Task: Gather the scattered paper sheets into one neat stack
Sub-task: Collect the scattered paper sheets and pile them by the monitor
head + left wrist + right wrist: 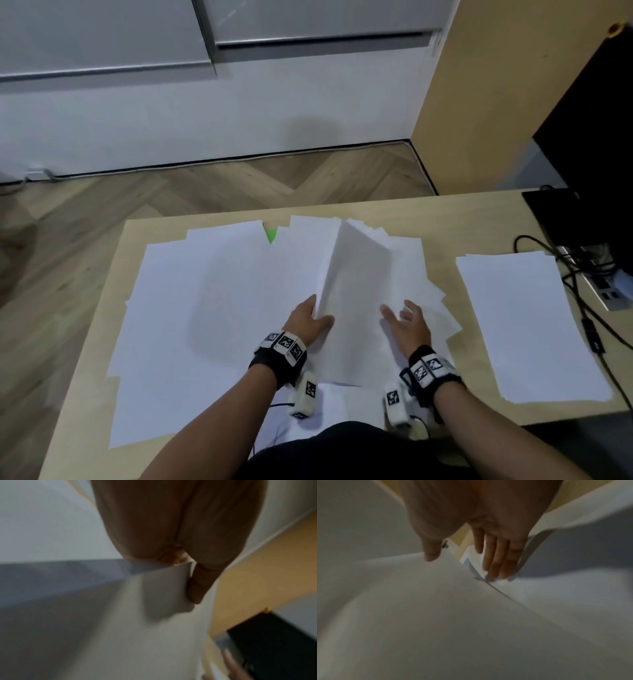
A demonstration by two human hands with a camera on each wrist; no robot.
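Note:
Many white paper sheets [205, 308] lie overlapping across the wooden table [102, 394]. My left hand [310, 320] pinches the near corner of one sheet [356, 274] and holds it tilted up over the middle pile. In the left wrist view the thumb [199, 586] lies against that corner [164, 591]. My right hand [406, 320] is just right of the raised sheet with fingers straight and spread. Its fingertips [498, 572] touch the loose sheets [556, 601] beneath. A separate stack [524, 325] lies to the right.
A green scrap [271, 234] peeks out between sheets at the far edge. Black cables [582, 301] and a power strip [606, 291] sit at the table's right side by a black monitor stand [555, 212]. A wooden panel [479, 102] rises behind them.

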